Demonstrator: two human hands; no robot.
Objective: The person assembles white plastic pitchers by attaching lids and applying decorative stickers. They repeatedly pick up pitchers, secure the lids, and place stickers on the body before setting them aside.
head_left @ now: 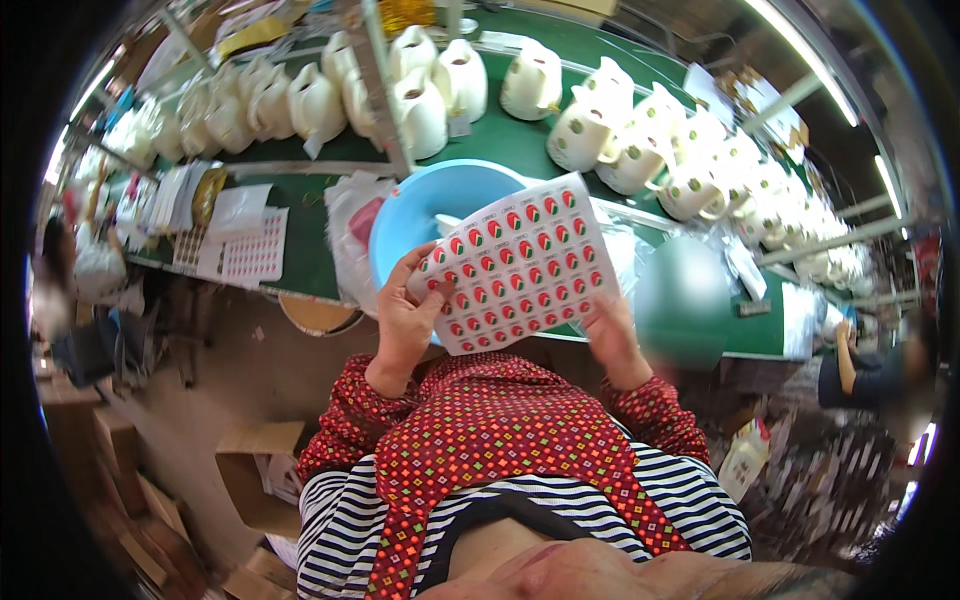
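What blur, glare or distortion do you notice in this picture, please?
Head view: the right hand looks blurred, the sticker sheet clearer; a hazy patch obscures part of the green table; a light tube glares upper right; fisheye bends edges.

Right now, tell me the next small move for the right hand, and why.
I'd probably have the right hand lightly pinch the lower right edge of the white sheet to steady it. The left hand grips the sheet's left side, and the right is already at that edge, though blur hides whether it has a hold.
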